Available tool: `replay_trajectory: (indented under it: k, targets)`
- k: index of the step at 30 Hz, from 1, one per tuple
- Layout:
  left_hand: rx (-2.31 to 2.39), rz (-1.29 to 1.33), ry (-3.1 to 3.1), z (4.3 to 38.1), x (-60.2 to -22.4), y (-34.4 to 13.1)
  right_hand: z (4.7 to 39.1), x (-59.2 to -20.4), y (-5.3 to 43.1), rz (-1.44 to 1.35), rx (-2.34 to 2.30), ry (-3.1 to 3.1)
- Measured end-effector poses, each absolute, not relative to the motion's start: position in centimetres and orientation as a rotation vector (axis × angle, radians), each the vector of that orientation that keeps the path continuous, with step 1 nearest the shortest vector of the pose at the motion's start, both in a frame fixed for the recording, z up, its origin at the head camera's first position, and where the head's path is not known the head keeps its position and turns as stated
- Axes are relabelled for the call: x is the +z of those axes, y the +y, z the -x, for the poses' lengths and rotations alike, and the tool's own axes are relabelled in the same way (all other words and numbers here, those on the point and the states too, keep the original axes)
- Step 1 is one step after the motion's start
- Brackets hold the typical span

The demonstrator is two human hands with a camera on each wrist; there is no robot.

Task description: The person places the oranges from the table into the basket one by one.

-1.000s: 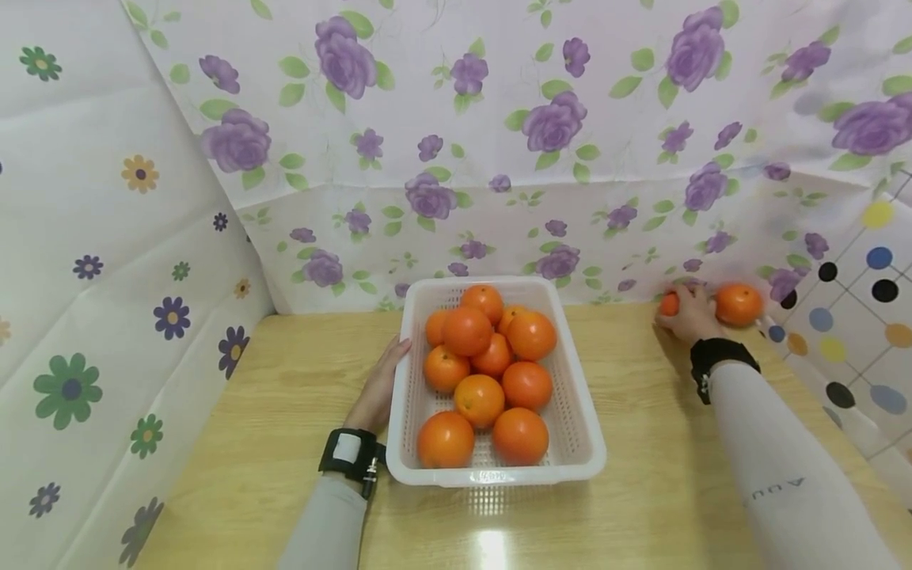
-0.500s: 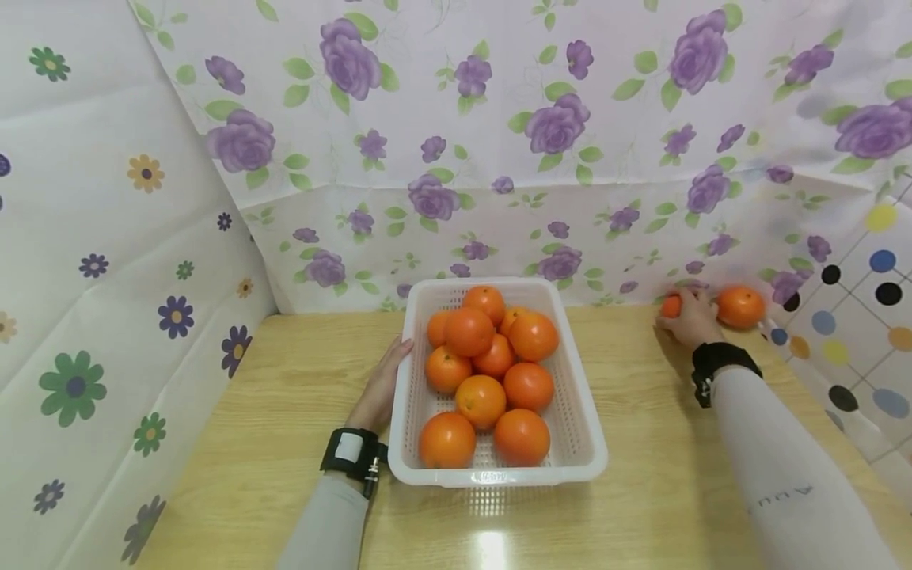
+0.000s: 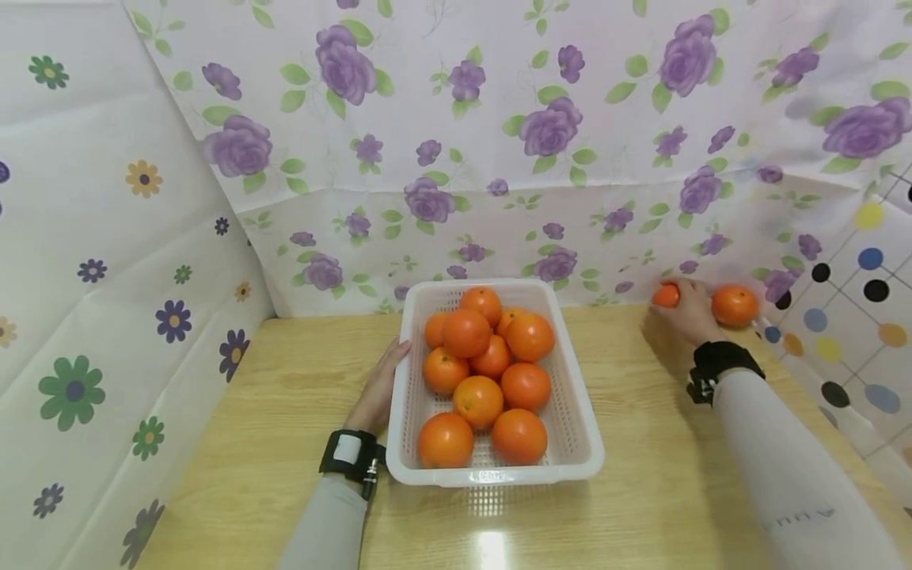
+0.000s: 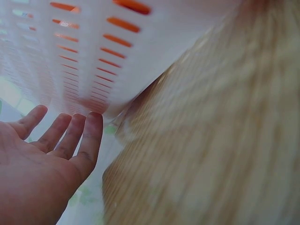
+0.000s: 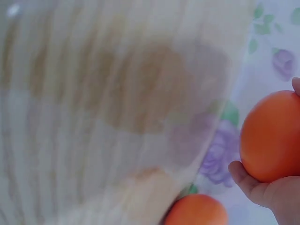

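Note:
A white perforated plastic basket point(image 3: 580, 396) stands on the wooden table, with several oranges point(image 3: 478, 402) piled in it. My left hand point(image 3: 376, 393) is at the basket's left side; in the left wrist view its fingers point(image 4: 89, 136) extend loosely, the tips at the slotted wall. Over by the back right edge of the table, my right hand point(image 3: 689, 310) holds an orange point(image 3: 666, 295) between thumb and fingers. That orange point(image 5: 272, 136) fills the right side of the right wrist view, raised off the tabletop. Another orange point(image 3: 735, 305) lies just right of the right hand.
Purple-flowered cloth point(image 3: 427, 127) hangs along the table's back edge. Flowered sheeting point(image 3: 78, 237) covers the left side, and a dotted sheet point(image 3: 855, 332) borders the right. Bare wooden tabletop point(image 3: 634, 443) lies between the basket and the right arm.
My right hand has lifted the gripped orange slightly off the table. The left hand and the basket have stayed in place; the head view has shifted a little.

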State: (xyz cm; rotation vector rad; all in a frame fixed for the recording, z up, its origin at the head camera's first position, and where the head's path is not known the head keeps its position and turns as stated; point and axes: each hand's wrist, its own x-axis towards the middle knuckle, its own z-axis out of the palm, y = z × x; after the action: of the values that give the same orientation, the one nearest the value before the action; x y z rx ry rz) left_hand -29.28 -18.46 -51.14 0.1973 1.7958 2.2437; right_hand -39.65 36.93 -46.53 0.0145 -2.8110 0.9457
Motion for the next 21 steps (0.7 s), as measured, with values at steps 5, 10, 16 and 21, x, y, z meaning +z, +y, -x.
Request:
replay_trajectory:
  k: [5,10,16,21]
  targets:
    - [2.242,-0.195,1.796,29.3,-51.2,-18.6,39.6,-45.7,36.1,-0.079,0.977,-2.772]
    - [2.240,-0.168,1.803,29.3,-51.4,-18.5,38.9,-44.9,35.2,-0.102,1.021,-2.748]
    - [2.233,-0.162,1.802,29.2,-51.2,-18.5,38.0,-43.3,33.4,-0.144,1.077,-2.720]
    - [2.229,-0.166,1.822,29.4,-51.3,-18.5,37.3,-41.7,32.1,-0.180,1.098,-2.704]
